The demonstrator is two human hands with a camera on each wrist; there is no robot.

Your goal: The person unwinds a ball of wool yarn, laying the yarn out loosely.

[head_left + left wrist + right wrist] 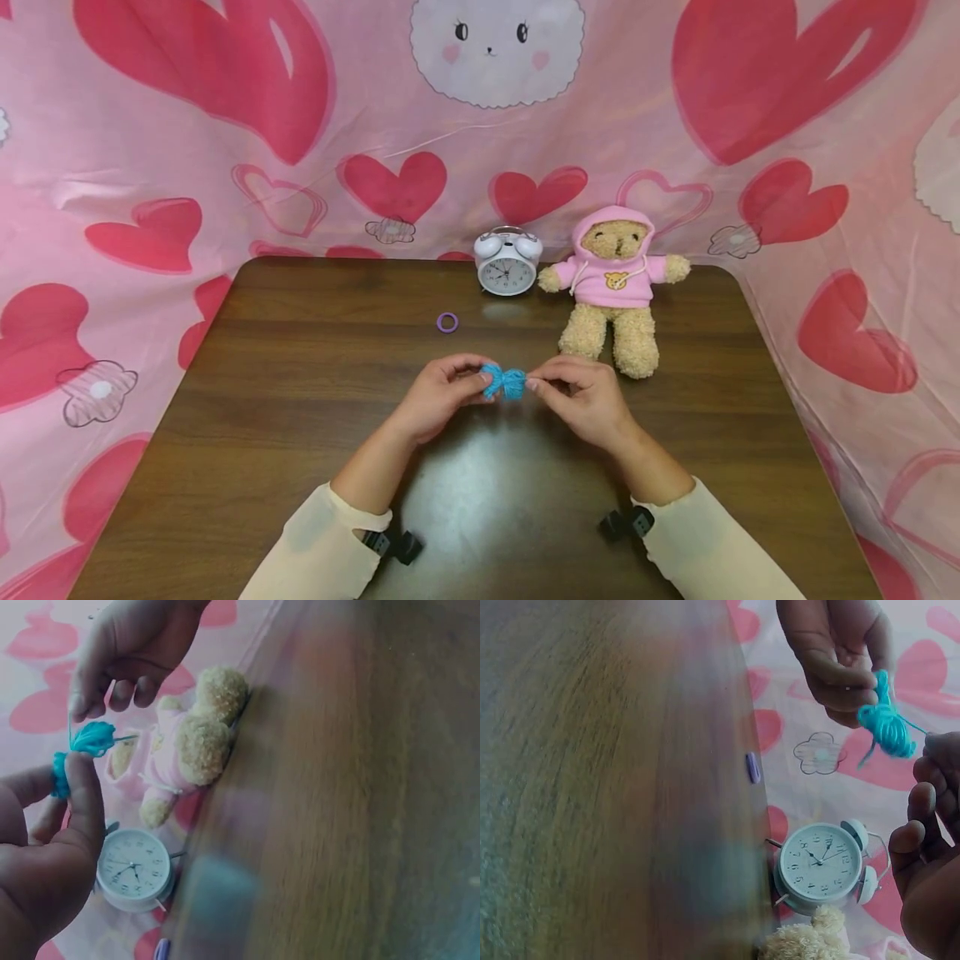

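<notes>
Held over the table is a small bundle of bright blue yarn point(513, 383), drawn in at the middle so that it looks like a bow. My left hand point(441, 395) pinches one looped half between thumb and fingers. From the bundle a thin yarn strand point(913, 724) runs taut to my right hand point(588, 398), whose thumb and forefinger pinch it. The other right fingers curl loosely beneath, as the right wrist view shows. A short loose yarn end point(126, 738) sticks out of the looped half in the left wrist view.
A purple ring point(447, 322) lies on the brown wooden table point(315, 333) beyond my left hand. Further back stands a white twin-bell alarm clock point(507, 262). Right of it, a teddy bear point(615, 292) in a pink hoodie lies close to my right hand. Pink heart-print cloth surrounds the table.
</notes>
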